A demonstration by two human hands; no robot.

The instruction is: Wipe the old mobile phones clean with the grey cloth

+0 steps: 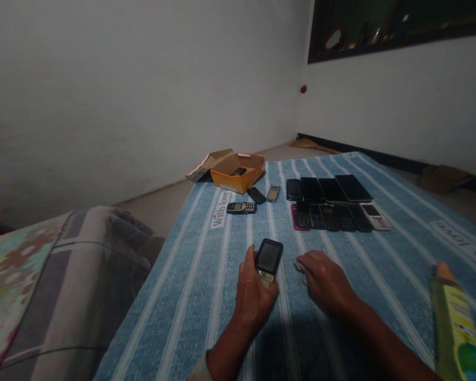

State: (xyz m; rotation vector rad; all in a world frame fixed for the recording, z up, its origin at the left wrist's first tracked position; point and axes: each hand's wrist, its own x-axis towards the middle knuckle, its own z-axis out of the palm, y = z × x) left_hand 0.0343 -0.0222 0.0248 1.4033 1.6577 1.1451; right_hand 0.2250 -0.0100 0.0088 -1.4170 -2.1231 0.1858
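Note:
My left hand (256,291) is wrapped round a keypad phone (269,255) with a dark screen and pale gold keys, held upright above the striped cloth. To its right, my right hand (325,278) is closed, its fingers pinched on a small greyish thing (300,266) that I cannot make out. Beyond my hands lie a dark keypad phone (241,208), a small black phone (256,195) and a silver phone (273,193). An orange cardboard box (238,180) stands with its lid open and a dark phone (239,171) inside.
Several phones lie in two rows at the right, including a large black one (353,188) and a white one (376,217). A blue striped cloth (190,296) covers the surface. Grey fabric (99,275) is at left, a green-and-yellow printed item (460,333) at right.

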